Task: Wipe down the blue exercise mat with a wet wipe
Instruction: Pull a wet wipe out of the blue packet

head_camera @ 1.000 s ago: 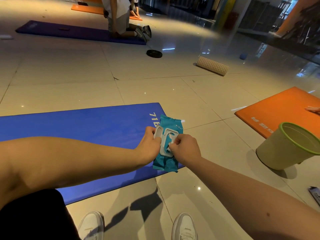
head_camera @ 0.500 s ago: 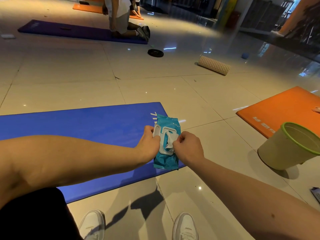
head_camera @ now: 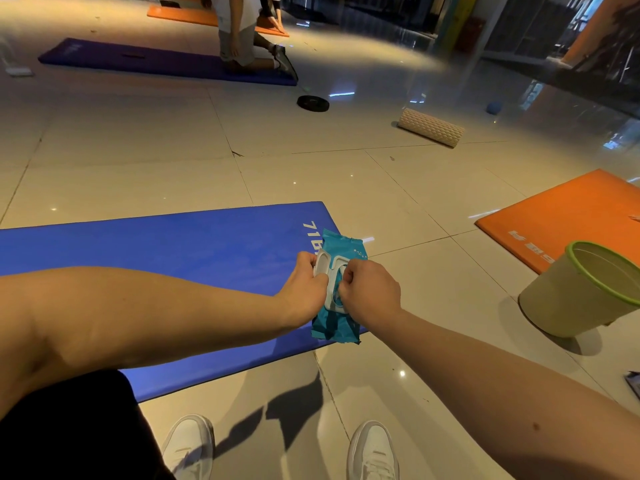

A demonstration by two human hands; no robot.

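Tiled floor point(head_camera: 145, 150), glossy. The blue exercise mat point(head_camera: 166, 258) lies flat across it in front of my shoes, its right end under my hands, none of it wiped yet by my guess. A second, orange mat point(head_camera: 568, 216) is off right, well apart. A green-rimmed bin point(head_camera: 581, 292) stands tilted near the orange mat.

The wipes pack point(head_camera: 343, 249), teal, is over the blue mat's right end by the white lettering, its near end reaching past the mat's edge. Can't tell if it rests on the mat or is lifted.

My left hand point(head_camera: 304, 289) has its fingers curled on the pack's left side and holds the white flip lid point(head_camera: 323, 266) open. My right hand point(head_camera: 370, 291) is a tight fist, thumb and forefinger pinched at the opening. I take it they're on the tip of a wet wipe, but my knuckles hide it.

Risks:
- **Pack lifts:** if the left hand only holds the lid and not the body, the pack comes up with the pull.
- **Too many wipes:** a fast yank on interleaved sheets could bring out a clump, or tear the corner off a damp one.
- **Lid closes:** it could snap down on the wipe if my left thumb slips.
- **Dirty wipe:** if it trails onto the floor it picks up grit before it touches the mat.
- **Pack slides off:** it sits at the mat's edge, so it may slip onto the tile.
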